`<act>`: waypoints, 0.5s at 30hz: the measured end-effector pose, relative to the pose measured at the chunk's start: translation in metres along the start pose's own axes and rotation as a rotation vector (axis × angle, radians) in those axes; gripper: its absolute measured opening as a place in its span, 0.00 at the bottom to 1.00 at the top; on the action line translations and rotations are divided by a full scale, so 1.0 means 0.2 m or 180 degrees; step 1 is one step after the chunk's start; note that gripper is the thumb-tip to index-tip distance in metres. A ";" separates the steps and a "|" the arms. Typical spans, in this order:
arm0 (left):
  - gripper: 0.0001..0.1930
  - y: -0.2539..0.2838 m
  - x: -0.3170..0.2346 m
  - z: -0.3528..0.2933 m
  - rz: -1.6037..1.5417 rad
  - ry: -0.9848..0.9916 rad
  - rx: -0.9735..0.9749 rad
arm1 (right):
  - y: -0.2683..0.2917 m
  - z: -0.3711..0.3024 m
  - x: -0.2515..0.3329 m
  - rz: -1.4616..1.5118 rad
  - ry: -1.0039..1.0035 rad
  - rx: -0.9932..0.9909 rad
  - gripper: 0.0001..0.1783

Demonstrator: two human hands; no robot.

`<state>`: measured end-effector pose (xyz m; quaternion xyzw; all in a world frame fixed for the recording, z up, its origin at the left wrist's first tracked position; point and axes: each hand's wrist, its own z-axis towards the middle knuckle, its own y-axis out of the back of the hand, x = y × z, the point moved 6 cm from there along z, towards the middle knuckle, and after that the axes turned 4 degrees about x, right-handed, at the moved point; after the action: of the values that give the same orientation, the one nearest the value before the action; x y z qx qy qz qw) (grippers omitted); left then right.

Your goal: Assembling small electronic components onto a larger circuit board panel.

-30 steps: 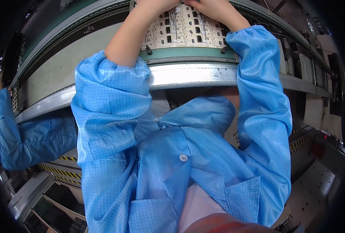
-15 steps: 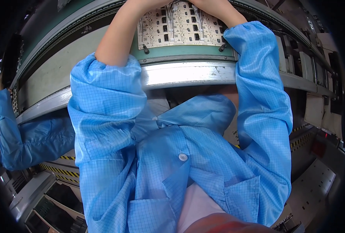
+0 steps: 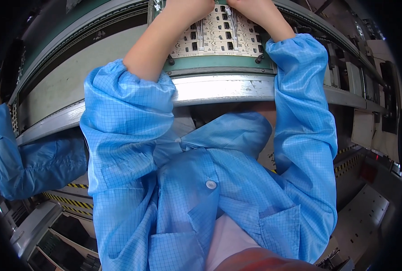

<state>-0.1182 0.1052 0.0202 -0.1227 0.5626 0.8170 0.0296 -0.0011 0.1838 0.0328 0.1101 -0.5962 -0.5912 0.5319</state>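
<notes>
A white panel of circuit boards [image 3: 214, 39] with rows of black components lies on a green carrier [image 3: 219, 63]. White wires [image 3: 234, 29] run down across it in two bundles. My left hand [image 3: 200, 6] is over the panel's far part, fingers curled in and partly cut off by the upper edge. Close to its right, my right hand [image 3: 248, 6] also has its fingers drawn together, near the tops of the wires. What either hand pinches is hidden. Black knobs [image 3: 259, 59] stand at the carrier's near corners.
A bare metal rail [image 3: 223, 88] runs along the line's near side, between me and the carrier. To the left lies a pale flat conveyor bed [image 3: 74, 67]. A co-worker's blue sleeve [image 3: 52, 167] is at far left. Machine frames [image 3: 359, 81] stand at right.
Both hands have shifted slightly right, and the left has moved away from the panel's upper left, where a white connector now shows. The board panel shows slightly lower in view.
</notes>
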 end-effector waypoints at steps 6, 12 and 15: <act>0.12 -0.04 -0.01 0.01 0.0175 -0.0113 0.0040 | 0.00 -0.02 -0.04 -0.0075 -0.0063 -0.0278 0.16; 0.11 0.04 -0.13 0.00 0.0502 -0.0396 -0.0062 | 0.14 -0.08 0.05 0.0103 -0.0687 0.0108 0.11; 0.11 0.02 -0.11 0.00 0.0273 -0.0311 0.0133 | 0.07 -0.01 0.03 0.0308 0.0132 0.0212 0.10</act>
<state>-0.0968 0.1068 0.0287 -0.0578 0.5822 0.8106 0.0246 0.0054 0.1817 0.0457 0.1109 -0.6090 -0.5423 0.5681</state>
